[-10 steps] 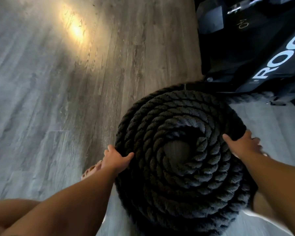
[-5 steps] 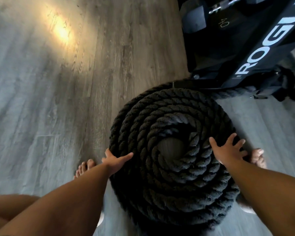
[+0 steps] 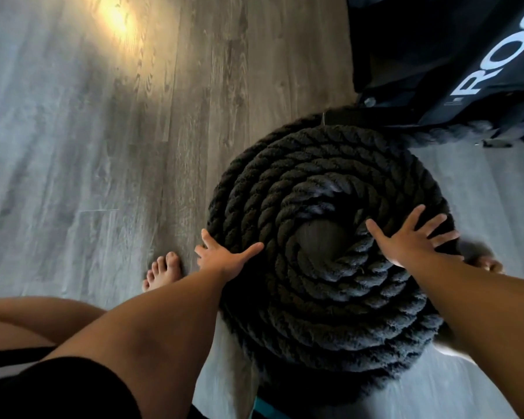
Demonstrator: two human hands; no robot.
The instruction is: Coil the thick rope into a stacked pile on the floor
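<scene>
Left hand [image 3: 224,260] flat, thumb out; right hand [image 3: 412,237] flat, fingers [image 3: 436,220] splayed; both arms extended.

- Right hand [image 3: 412,237]: a second ago it gripped the outer right edge of the rope coil [image 3: 330,237]; it now lies flat on top, fingers spread, thumb toward the centre hole.
- Left foot [image 3: 162,272]: toes more exposed beside the left hand [image 3: 224,257].
- Black equipment [image 3: 454,55] sits nearer the right frame edge.
</scene>
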